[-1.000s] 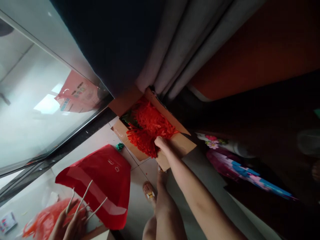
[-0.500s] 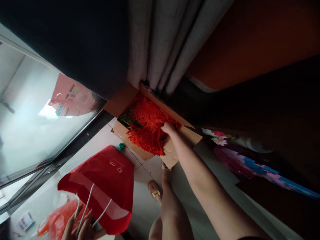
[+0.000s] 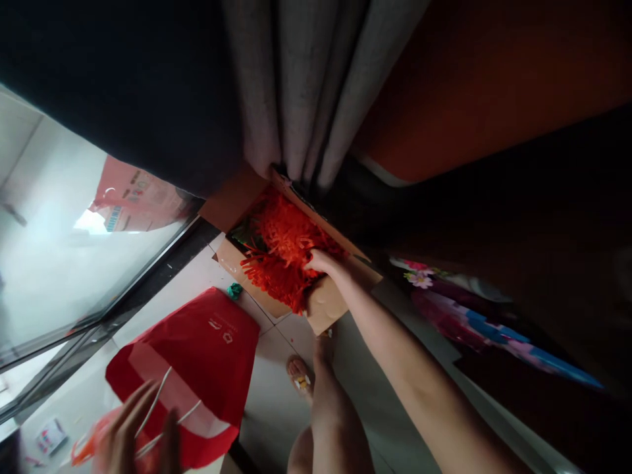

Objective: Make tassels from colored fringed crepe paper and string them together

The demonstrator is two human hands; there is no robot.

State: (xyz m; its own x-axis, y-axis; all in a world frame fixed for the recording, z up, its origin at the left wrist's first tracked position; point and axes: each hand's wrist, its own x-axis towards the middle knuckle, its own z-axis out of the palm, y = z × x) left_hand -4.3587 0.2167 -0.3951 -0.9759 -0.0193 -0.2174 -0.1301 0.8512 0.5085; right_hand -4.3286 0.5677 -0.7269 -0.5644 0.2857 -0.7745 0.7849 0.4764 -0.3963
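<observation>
Red fringe (image 3: 281, 260) in cardboard box (image 3: 326, 304): light, soft, I'd judge; take a loose clump.
My right hand (image 3: 320, 262) curls into it; left hand (image 3: 126, 438), fingers loosely spread, holds white sticks (image 3: 158, 390).

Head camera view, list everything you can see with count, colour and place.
Cardboard box: one, brown, open, on the floor by the curtain.
Fringed strips: a heap, red, inside the box.
Curtain: one, grey, above the box.
Bag: one, red, on the floor left of the box.
Green scrap: one, between bag and box.
Sticks: two or three, white, at the left hand.
Flowered sheet: one, pink and blue, right.
Foot: one, in a sandal, below the box.
Left hand: blurred, bottom left, at the sticks.
Right hand: on the red strips in the box.
</observation>
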